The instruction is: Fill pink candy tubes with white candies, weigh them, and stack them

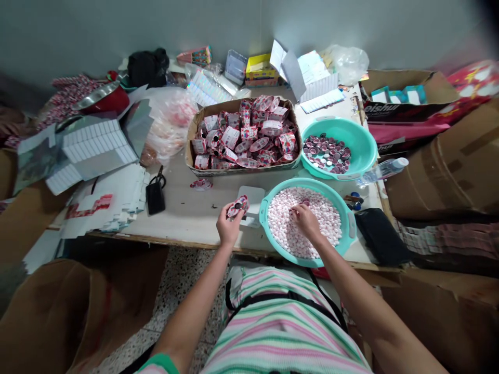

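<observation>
My left hand [228,227] grips a small printed cardboard container [239,204], pink and red with a dark round hole facing up. Beneath and behind it lies a flat pale scale-like plate [252,196]. My right hand [306,221] is down in a turquoise basin [265,212] full of small pinkish-white pieces [283,228], its fingers pinched together; what is between them is too small to make out. A small purplish disc [305,203] shows beside these fingers. Behind the hands, a cardboard box [190,156] is heaped with similar printed containers [249,136].
A second turquoise basin [364,140] holds purple and white round caps [327,154]. A clear bottle [380,171] lies beside it. Toward the right edge is a black pouch [380,234]. Left are a black key case [156,197], flat printed pieces [201,184] and stacked card sheets [125,200].
</observation>
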